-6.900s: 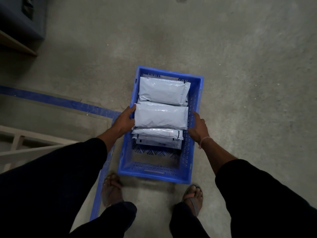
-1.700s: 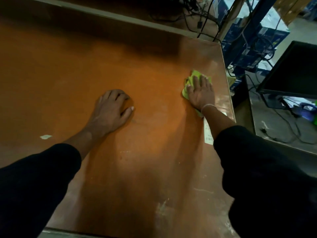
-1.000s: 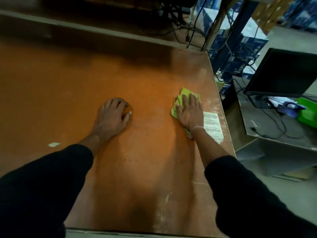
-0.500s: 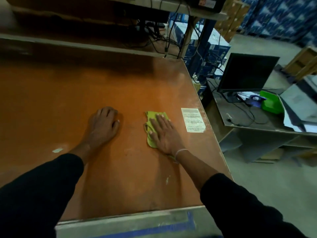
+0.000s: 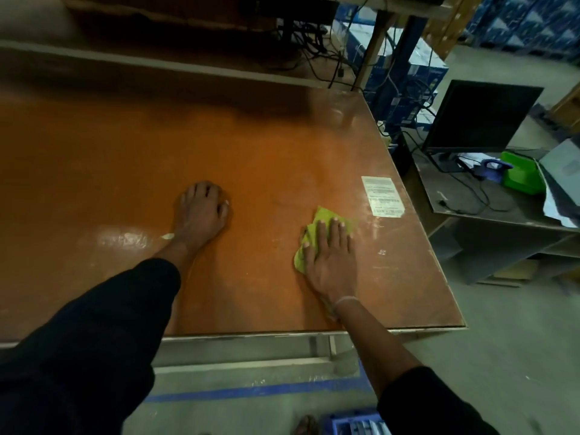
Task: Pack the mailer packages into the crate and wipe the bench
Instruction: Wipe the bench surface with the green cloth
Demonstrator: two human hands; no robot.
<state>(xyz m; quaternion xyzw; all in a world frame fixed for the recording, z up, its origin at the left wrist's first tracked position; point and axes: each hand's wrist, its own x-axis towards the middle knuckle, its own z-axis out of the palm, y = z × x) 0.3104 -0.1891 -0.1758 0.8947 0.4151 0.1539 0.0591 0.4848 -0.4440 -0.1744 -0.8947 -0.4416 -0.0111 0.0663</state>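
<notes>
Pressing flat on a yellow-green cloth (image 5: 324, 218), the right hand (image 5: 329, 259) has its fingers spread, palm down, not curled round it. The cloth lies on the orange bench (image 5: 125, 158), near the right edge & just beside a white label (image 5: 382, 196). The left hand (image 5: 201, 211) rests open on the bench w/ nothing in it. A blue crate (image 5: 357, 425) (only a corner shows) sits on the floor below.
</notes>
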